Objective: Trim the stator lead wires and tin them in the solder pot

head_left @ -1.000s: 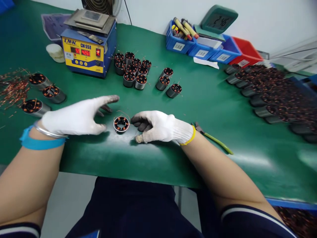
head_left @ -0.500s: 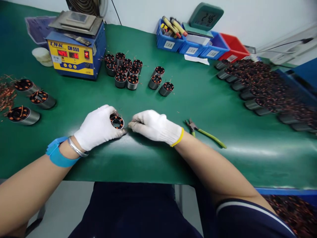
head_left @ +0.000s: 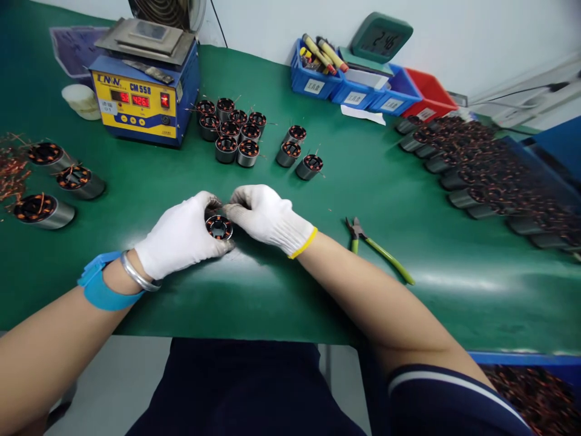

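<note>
My left hand (head_left: pixel 184 237), in a white glove, is wrapped round a metal stator (head_left: pixel 219 227) with black and orange windings facing up. My right hand (head_left: pixel 263 215), also gloved, has its fingertips pinched at the stator's upper right edge; whatever is between them is too small to make out. Green-handled cutters (head_left: pixel 381 251) lie with their jaws apart to the right of my right hand. Beyond my hands stands a group of several wound stators (head_left: pixel 226 148), with a few more (head_left: pixel 310 166) a little to the right of it.
Three stators (head_left: pixel 82 183) and copper scraps (head_left: pixel 13 172) are at the left. A blue and yellow CM558 unit (head_left: pixel 136 109) stands at the back left. Blue bins (head_left: pixel 313 86), a red bin (head_left: pixel 429 97) and a clock (head_left: pixel 382 37) are behind. Many stators (head_left: pixel 469 197) fill the right side.
My right hand has moved left and away from me, and its fingertips are now at the stator's edge. My left hand still holds the stator. The view has shifted slightly.
</note>
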A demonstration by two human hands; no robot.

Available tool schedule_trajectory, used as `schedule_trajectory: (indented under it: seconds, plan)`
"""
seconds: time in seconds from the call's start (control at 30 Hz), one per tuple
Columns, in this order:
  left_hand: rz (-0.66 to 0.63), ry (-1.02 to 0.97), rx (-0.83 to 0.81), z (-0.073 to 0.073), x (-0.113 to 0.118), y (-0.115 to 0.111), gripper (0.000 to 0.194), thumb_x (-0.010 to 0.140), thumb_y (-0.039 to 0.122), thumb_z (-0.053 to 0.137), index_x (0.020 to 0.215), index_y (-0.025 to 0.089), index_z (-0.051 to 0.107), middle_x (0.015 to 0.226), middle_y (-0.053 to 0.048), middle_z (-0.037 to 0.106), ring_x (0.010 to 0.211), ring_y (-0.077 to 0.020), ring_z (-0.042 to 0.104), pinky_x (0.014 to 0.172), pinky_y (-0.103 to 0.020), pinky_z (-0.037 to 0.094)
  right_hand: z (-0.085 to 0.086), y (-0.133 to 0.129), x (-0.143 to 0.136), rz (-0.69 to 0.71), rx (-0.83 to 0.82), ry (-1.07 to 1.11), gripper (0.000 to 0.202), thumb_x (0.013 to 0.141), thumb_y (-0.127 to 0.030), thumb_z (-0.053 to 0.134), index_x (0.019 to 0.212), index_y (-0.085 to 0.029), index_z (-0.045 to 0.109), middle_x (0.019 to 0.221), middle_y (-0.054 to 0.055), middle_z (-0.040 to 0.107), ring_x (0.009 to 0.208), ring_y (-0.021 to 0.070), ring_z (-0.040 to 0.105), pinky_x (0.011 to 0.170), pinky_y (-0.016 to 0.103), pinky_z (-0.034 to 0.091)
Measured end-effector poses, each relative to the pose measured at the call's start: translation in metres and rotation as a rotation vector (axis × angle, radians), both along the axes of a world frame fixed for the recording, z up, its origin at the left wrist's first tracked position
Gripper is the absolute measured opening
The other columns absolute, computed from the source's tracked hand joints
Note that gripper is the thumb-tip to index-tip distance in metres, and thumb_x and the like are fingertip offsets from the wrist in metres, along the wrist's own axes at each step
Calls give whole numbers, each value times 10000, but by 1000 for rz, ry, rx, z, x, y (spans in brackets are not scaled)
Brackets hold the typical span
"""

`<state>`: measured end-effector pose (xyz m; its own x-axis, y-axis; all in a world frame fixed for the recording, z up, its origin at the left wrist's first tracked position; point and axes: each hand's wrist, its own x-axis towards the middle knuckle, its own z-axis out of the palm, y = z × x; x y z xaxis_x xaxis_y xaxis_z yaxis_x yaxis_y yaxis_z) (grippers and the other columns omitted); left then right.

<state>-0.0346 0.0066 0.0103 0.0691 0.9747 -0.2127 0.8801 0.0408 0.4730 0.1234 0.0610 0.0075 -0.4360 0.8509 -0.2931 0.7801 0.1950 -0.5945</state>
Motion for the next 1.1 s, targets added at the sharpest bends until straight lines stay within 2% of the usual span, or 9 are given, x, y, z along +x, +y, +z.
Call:
schedule_trajectory:
  seconds: [0.2, 0.3, 0.37, 0.47, 0.57, 0.7, 0.87, 1.03, 1.1]
  plan:
    - [-14, 5, 13, 1, 1, 1, 396, 641, 493, 703, 905, 218, 594, 858, -45, 695, 764, -256, 657, 638, -340, 472, 2, -14, 33, -140, 17, -276, 228, 808, -408, 545, 740, -209, 634, 728, 24, 635, 701, 212, 555, 744, 409, 424]
    - [1, 5, 9, -1, -1, 2, 418, 619, 501, 726, 890, 218, 582, 842, -42, 692, 749, -255, 651, 624, -338, 458, 6, -20, 48, -135, 182, -273, 260, 842, -421, 543, 851, -200, 680, 840, 67, 678, 723, 223, 581, 718, 389, 450]
    - [-12, -1, 2, -2, -2, 3, 416, 611, 507, 735, 867, 220, 575, 827, -37, 690, 737, -252, 648, 615, -334, 448, 10, -24, 50, -54, 406, -113, 379, 885, -438, 526, 1124, -181, 668, 1142, 121, 675, 775, 207, 609, 724, 360, 483]
    - [-49, -29, 5, -3, -3, 3, 408, 629, 513, 722, 884, 225, 584, 841, -33, 691, 752, -250, 651, 621, -328, 443, 14, -26, 40, 278, 617, -34, 523, 921, -355, 469, 1416, -188, 503, 1511, 140, 450, 893, 204, 642, 694, 324, 497]
    - [-55, -20, 1, -1, -4, 3, 410, 640, 534, 704, 885, 225, 592, 840, -39, 687, 762, -253, 651, 621, -322, 435, 9, -25, 25, 514, 563, -269, 464, 930, -257, 391, 1363, -218, 552, 1306, 105, 622, 840, 231, 656, 563, 330, 413]
    - [-51, 2, -10, 2, -3, 3, 396, 624, 526, 707, 856, 226, 592, 806, -32, 678, 715, -237, 633, 601, -315, 424, 3, -22, 20, 527, 538, -422, 368, 952, -255, 359, 1195, -220, 633, 983, 80, 687, 787, 249, 644, 502, 328, 258]
    - [-61, -28, -31, 3, -4, 3, 380, 618, 496, 707, 876, 234, 612, 820, -21, 684, 721, -227, 633, 605, -312, 440, 5, -21, 26, 531, 490, -434, 317, 942, -247, 393, 1128, -210, 647, 979, 84, 684, 787, 241, 635, 520, 325, 195]
    - [-57, -31, -60, 4, -5, 4, 413, 590, 487, 740, 892, 236, 610, 823, -12, 690, 732, -230, 643, 612, -314, 462, 4, -19, 37, 481, 345, -219, 313, 963, -274, 425, 1181, -218, 642, 1069, 61, 699, 878, 217, 639, 605, 304, 309]
    - [-56, -32, -77, 5, -6, 4, 446, 570, 505, 758, 893, 235, 612, 817, -12, 693, 731, -234, 648, 610, -317, 470, 2, -20, 40, 478, 289, -111, 340, 981, -391, 453, 1214, -217, 629, 1084, 56, 700, 909, 213, 640, 647, 293, 346]
